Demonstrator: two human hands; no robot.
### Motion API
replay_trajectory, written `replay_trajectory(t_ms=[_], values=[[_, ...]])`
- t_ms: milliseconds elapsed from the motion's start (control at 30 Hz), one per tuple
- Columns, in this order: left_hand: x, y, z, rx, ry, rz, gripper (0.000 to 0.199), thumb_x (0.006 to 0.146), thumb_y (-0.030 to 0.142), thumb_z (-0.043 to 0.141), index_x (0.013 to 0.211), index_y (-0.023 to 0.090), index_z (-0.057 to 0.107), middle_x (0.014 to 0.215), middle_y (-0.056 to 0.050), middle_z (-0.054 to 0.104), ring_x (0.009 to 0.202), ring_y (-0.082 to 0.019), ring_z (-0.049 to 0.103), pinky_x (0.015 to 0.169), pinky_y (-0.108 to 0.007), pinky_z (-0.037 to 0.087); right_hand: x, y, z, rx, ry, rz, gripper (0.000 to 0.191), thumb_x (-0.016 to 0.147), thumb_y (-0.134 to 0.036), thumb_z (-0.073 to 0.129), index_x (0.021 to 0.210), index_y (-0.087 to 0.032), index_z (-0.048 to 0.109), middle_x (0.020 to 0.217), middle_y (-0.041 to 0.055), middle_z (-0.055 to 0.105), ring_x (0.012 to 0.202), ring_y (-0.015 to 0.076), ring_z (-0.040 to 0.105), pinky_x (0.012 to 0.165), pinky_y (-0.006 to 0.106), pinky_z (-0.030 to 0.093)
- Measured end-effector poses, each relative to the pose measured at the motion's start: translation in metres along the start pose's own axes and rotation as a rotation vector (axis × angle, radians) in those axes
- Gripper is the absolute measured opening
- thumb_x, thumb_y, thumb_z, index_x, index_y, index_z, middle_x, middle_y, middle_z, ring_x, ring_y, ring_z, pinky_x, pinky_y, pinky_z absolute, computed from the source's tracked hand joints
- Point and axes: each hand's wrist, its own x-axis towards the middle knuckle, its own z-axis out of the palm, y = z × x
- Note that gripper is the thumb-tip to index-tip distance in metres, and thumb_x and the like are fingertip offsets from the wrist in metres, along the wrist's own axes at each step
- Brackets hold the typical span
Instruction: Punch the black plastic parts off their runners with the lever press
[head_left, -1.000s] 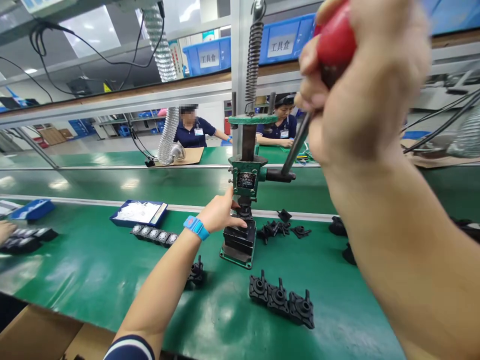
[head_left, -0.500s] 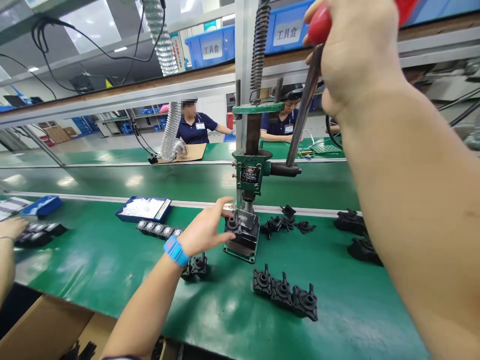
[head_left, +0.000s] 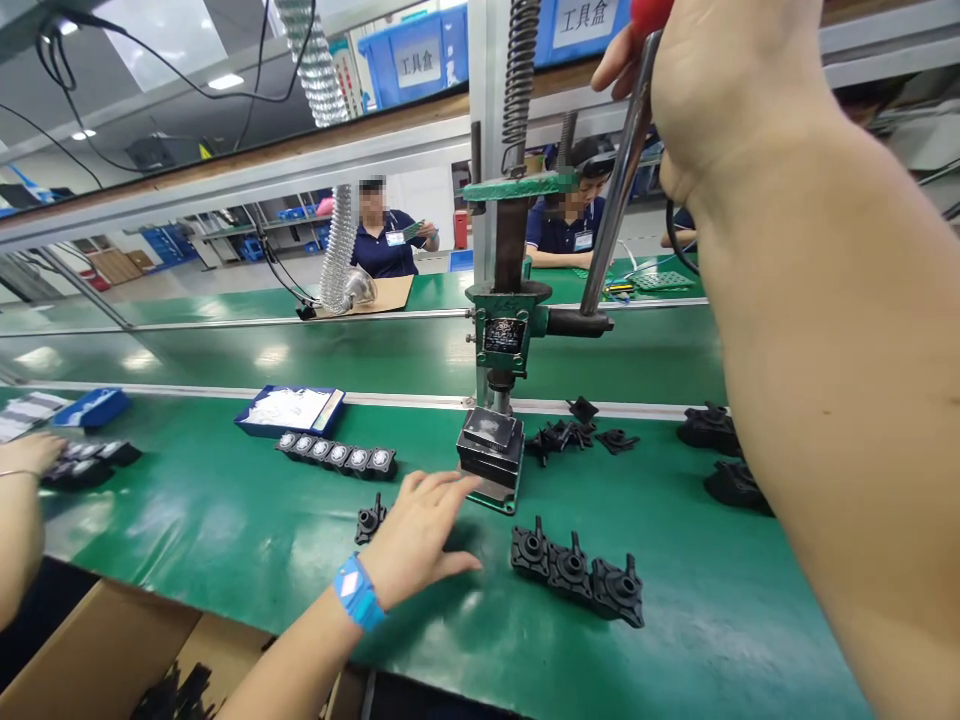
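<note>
My right hand [head_left: 739, 90] is wrapped round the top of the press lever [head_left: 622, 170], at its red knob [head_left: 649, 14]. The lever belongs to a green arbor press [head_left: 504, 335] with a bare stepped metal block [head_left: 491, 445] under its ram. My left hand [head_left: 424, 535] is over the green mat in front of the press base, fingers stretched and thumb apart. Beside it stands a black plastic housing [head_left: 370, 522] with an upright stub; anything under the palm is hidden. To its right is a row of three similar black housings [head_left: 574, 572].
Behind the left hand is a row of housings with white inserts [head_left: 337, 456] and a blue box of white pieces [head_left: 291, 411]. Loose black parts [head_left: 559, 438] lie right of the press. Another person's hand [head_left: 30, 455] is at far left. A cardboard box [head_left: 97, 650] stands below the edge.
My left hand has drawn back from the press block toward me and opened; the black housing it held there no longer shows. My right hand stays on the lever.
</note>
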Motion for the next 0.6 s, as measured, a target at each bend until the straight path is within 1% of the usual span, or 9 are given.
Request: replay_trajectory(t_ms=[67, 167, 200, 233, 300, 400, 467, 533, 600], values=[[0.012, 0.017, 0.014, -0.08, -0.044, 0.064, 0.089, 0.067, 0.039, 0.086, 0.139, 0.024, 0.037, 0.134, -0.014, 0.06, 0.126, -0.032, 0.054, 0.103, -0.048, 0.04, -0.001, -0.002, 0.002, -0.011, 0.024, 0.005, 0.034, 0.102, -0.009, 0.025, 0.08, -0.019, 0.049, 0.057, -0.0063, 0.034, 0.044, 0.0076, 0.046, 0.049, 0.023, 0.032], [0.025, 0.032, 0.035, -0.157, -0.116, 0.061, 0.079, 0.07, 0.03, 0.085, 0.135, 0.021, 0.041, 0.123, -0.012, 0.066, 0.113, -0.03, 0.062, 0.098, -0.044, 0.044, -0.001, -0.005, 0.005, -0.031, 0.043, 0.02, 0.036, 0.103, -0.008, 0.023, 0.077, -0.018, 0.047, 0.061, -0.0059, 0.042, 0.039, 0.006, 0.043, 0.047, 0.024, 0.031], [0.026, 0.033, 0.037, -0.187, -0.124, 0.046, 0.074, 0.072, 0.025, 0.083, 0.134, 0.022, 0.041, 0.12, -0.01, 0.068, 0.11, -0.029, 0.064, 0.097, -0.043, 0.046, 0.0, -0.005, 0.005, -0.032, 0.045, 0.022, 0.036, 0.103, -0.009, 0.024, 0.077, -0.018, 0.047, 0.064, -0.0055, 0.045, 0.038, 0.0054, 0.043, 0.046, 0.024, 0.031], [0.026, 0.033, 0.035, -0.226, -0.117, 0.031, 0.072, 0.073, 0.022, 0.081, 0.133, 0.022, 0.041, 0.118, -0.009, 0.069, 0.107, -0.028, 0.065, 0.096, -0.042, 0.046, 0.001, -0.005, 0.005, -0.034, 0.043, 0.022, 0.036, 0.104, -0.01, 0.025, 0.076, -0.017, 0.046, 0.066, -0.0051, 0.047, 0.038, 0.005, 0.043, 0.045, 0.024, 0.031], [0.026, 0.028, 0.019, -0.327, -0.053, 0.0, 0.071, 0.072, 0.022, 0.081, 0.131, 0.024, 0.04, 0.118, -0.008, 0.069, 0.108, -0.027, 0.065, 0.094, -0.04, 0.048, 0.003, -0.003, 0.005, -0.039, 0.047, 0.007, 0.036, 0.104, -0.014, 0.029, 0.072, -0.017, 0.046, 0.066, -0.0046, 0.048, 0.037, 0.0053, 0.045, 0.043, 0.025, 0.031], [0.033, 0.014, -0.023, -0.437, 0.121, -0.087, 0.071, 0.075, 0.027, 0.079, 0.131, 0.025, 0.036, 0.119, -0.006, 0.069, 0.108, -0.026, 0.066, 0.092, -0.039, 0.05, 0.004, -0.001, 0.005, -0.042, 0.05, -0.006, 0.041, 0.105, -0.016, 0.027, 0.068, -0.017, 0.045, 0.057, -0.0048, 0.043, 0.036, 0.0068, 0.045, 0.042, 0.024, 0.032], [0.048, 0.004, -0.049, -0.433, 0.203, -0.145, 0.071, 0.075, 0.028, 0.079, 0.131, 0.025, 0.034, 0.115, -0.006, 0.07, 0.107, -0.026, 0.068, 0.092, -0.04, 0.051, 0.003, -0.001, 0.004, -0.03, 0.042, -0.01, 0.041, 0.105, -0.018, 0.024, 0.07, -0.018, 0.045, 0.055, -0.0049, 0.041, 0.037, 0.0072, 0.046, 0.042, 0.024, 0.033], [0.067, -0.004, -0.066, -0.403, 0.219, -0.163, 0.074, 0.073, 0.025, 0.08, 0.131, 0.023, 0.034, 0.11, -0.006, 0.071, 0.105, -0.026, 0.069, 0.092, -0.041, 0.051, 0.002, 0.0, 0.003, -0.03, 0.022, -0.013, 0.04, 0.106, -0.02, 0.023, 0.073, -0.018, 0.046, 0.056, -0.0048, 0.04, 0.038, 0.0072, 0.046, 0.041, 0.023, 0.034], [0.085, -0.009, -0.072, -0.366, 0.203, -0.159, 0.076, 0.071, 0.022, 0.082, 0.13, 0.022, 0.034, 0.107, -0.007, 0.072, 0.102, -0.026, 0.07, 0.091, -0.041, 0.052, 0.003, 0.001, 0.002, -0.044, 0.005, -0.016, 0.039, 0.106, -0.021, 0.023, 0.075, -0.017, 0.047, 0.059, -0.0045, 0.042, 0.038, 0.0072, 0.046, 0.04, 0.024, 0.033]])
